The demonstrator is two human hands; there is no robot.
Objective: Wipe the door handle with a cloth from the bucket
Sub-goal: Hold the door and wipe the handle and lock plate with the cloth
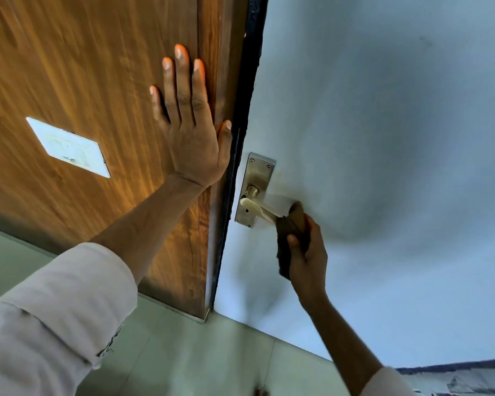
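A brass lever door handle (254, 206) on a metal backplate (258, 172) sits on the pale blue-white door (383, 138). My right hand (307, 252) is shut on a brown cloth (293, 224), and the cloth wraps the outer end of the lever. My left hand (193, 124) lies flat with fingers spread on the brown wooden panel (83, 81), its thumb at the panel's dark edge. No bucket is in view.
A white rectangular plate (69, 147) is fixed to the wooden panel at the left. Pale green floor tiles (212, 361) lie below. A dark strip with a patterned surface (463, 378) shows at the bottom right corner.
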